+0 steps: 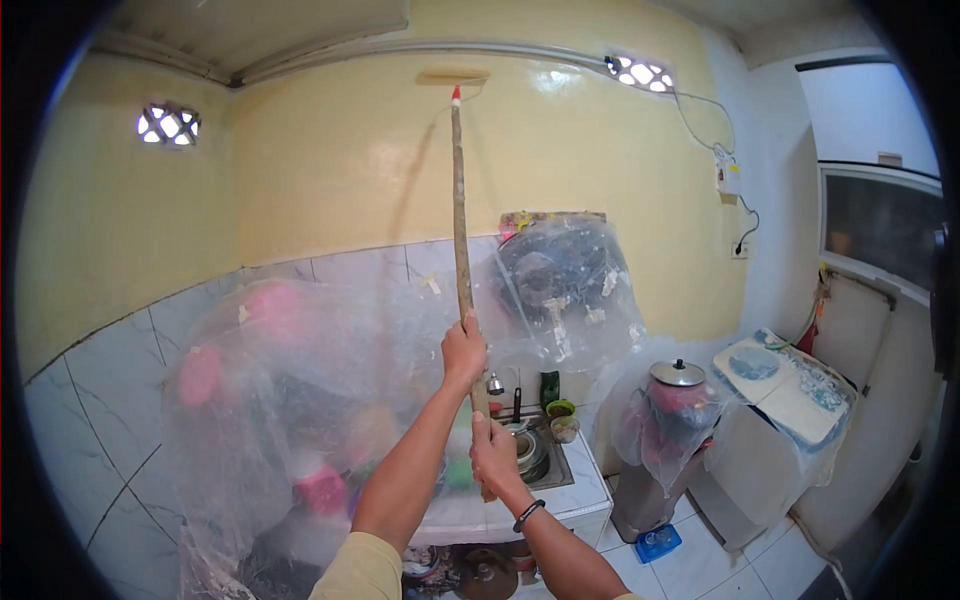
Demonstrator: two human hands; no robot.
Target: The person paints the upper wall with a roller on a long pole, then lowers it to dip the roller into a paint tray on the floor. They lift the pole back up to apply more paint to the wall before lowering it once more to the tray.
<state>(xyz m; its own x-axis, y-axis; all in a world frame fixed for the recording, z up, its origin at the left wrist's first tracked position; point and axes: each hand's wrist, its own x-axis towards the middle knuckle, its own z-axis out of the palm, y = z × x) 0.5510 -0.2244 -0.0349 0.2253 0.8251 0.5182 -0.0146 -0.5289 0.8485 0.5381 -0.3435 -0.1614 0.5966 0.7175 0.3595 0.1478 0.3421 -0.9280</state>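
Both of my hands are wrapped round a long wooden pole that carries a paint roller (450,77) at its top. The pole (460,200) stands nearly upright in front of me. Higher up is my left hand (464,352), closed on the shaft. Below it my right hand (494,455), with a dark bracelet at the wrist, grips near the lower end. The roller lies sideways against the upper part of the yellow wall (330,170), just under a pipe (420,47). Its red and white handle end (456,95) meets the pole.
Clear plastic sheeting (330,340) covers the counter and tiled wall on the left. More plastic wraps a dark item (570,280) on the wall. A sink (560,470) with dishes lies below. At right are a lidded pot (678,374), a washing machine (780,380) and a wall cable (690,120).
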